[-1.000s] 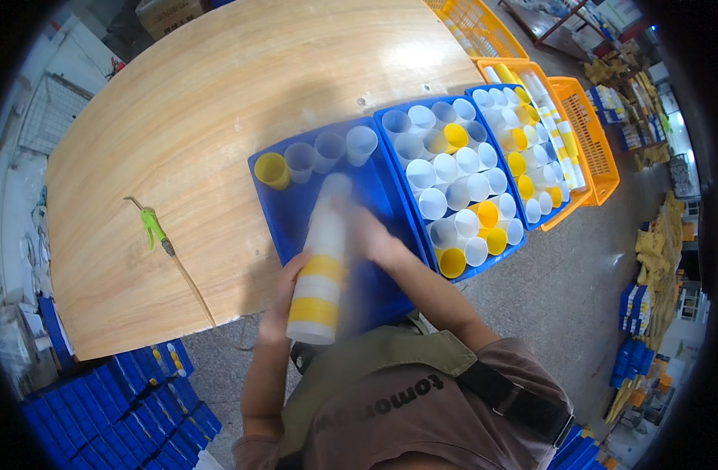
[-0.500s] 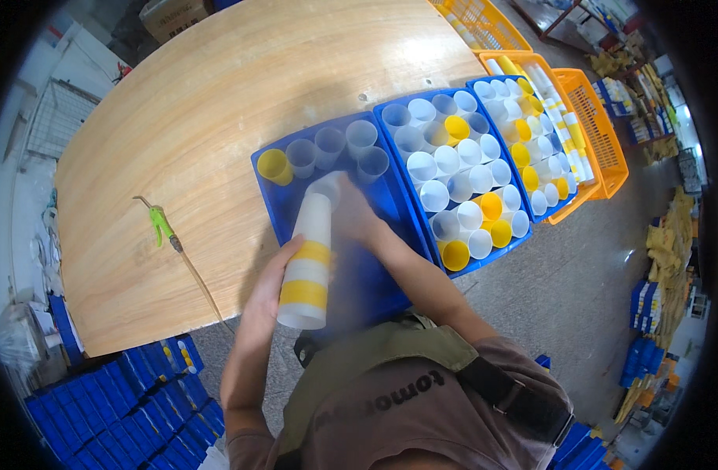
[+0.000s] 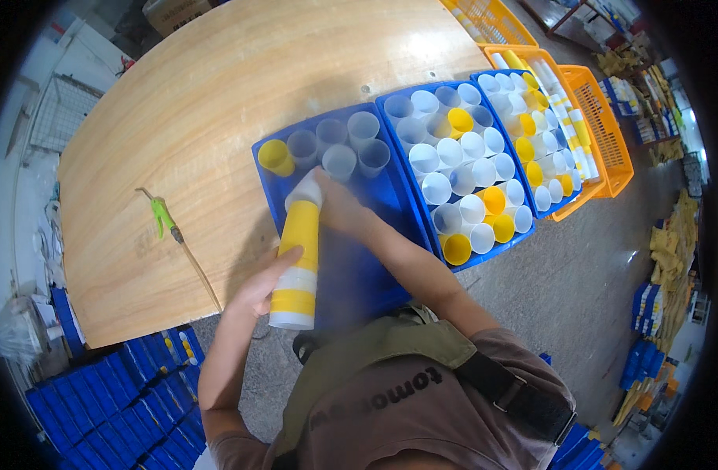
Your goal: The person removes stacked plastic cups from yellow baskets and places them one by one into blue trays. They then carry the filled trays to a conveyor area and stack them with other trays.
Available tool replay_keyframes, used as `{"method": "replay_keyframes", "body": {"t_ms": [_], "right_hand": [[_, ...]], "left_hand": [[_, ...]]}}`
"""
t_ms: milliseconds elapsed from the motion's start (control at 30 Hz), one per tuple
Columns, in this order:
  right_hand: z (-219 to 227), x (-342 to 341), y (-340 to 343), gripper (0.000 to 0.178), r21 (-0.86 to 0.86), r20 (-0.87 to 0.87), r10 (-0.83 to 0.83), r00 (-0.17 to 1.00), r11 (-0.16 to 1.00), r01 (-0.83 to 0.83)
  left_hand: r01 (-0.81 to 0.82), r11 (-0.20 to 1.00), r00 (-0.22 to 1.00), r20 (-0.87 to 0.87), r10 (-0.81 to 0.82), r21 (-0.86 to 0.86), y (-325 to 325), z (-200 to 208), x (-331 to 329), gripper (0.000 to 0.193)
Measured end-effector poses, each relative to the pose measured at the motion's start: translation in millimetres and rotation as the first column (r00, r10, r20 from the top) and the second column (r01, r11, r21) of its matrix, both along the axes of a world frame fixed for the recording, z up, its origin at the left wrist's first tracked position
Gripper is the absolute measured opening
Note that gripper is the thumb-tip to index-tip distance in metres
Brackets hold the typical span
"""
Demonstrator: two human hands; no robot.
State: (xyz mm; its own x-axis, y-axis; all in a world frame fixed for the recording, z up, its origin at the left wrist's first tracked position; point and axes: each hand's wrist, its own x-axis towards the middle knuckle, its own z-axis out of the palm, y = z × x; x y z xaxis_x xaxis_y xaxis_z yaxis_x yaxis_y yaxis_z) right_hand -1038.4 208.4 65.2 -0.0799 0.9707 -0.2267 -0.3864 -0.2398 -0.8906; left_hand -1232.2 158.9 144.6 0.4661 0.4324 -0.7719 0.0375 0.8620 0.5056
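A nested stack of white and yellow plastic cups (image 3: 298, 270) slants up over the left edge of the nearest blue crate (image 3: 382, 262). My left hand (image 3: 266, 283) is closed around its lower part, thumb across a yellow band. At the upper end, my right hand (image 3: 337, 205) grips the white end cup (image 3: 302, 189); its fingers are partly hidden and a little blurred. Several cups stand mouth up along the crate's far side: a yellow cup (image 3: 275, 157) at the left corner, then translucent white ones, among them a white cup (image 3: 339, 162) just beyond my right hand.
Two more blue crates (image 3: 416, 184) filled with white and yellow cups stand to the right. Orange baskets (image 3: 598, 117) lie past them, one holding cup stacks. A green air blow gun (image 3: 161, 215) with a hose rests on the wooden table (image 3: 171, 102). Blue crates (image 3: 100, 399) are piled lower left.
Another white cup now stands in the near crate, in front of the far row. My right hand is back at the stack's upper end, where a yellow cup now shows below the white one.
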Motion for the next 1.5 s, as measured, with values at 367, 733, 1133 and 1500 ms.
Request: {"method": "replay_keyframes", "body": {"t_ms": [367, 733, 1133, 1500], "right_hand": [[22, -9, -49, 0.048, -0.310, 0.055, -0.008, 0.998, 0.950, 0.025], [65, -13, -68, 0.039, -0.555, -0.416, -0.285, 0.863, 0.832, 0.007], [-12, 20, -77, 0.035, -0.073, -0.002, -0.160, 0.987, 0.985, 0.159], [45, 0, -105, 0.060, -0.338, -0.608, -0.115, 0.785, 0.933, -0.125]], "left_hand": [[0.361, 0.871, 0.927, -0.232, -0.296, 0.332, -40, 13, 3, 0.064], [-0.166, 0.872, 0.925, 0.379, -0.025, 0.461, -54, 19, -3, 0.068], [0.759, -0.312, 0.631, -0.764, 0.133, 0.572, -73, 43, 23, 0.064], [0.707, -0.220, 0.699, -0.617, 0.362, 0.672, -70, 33, 16, 0.048]]}}
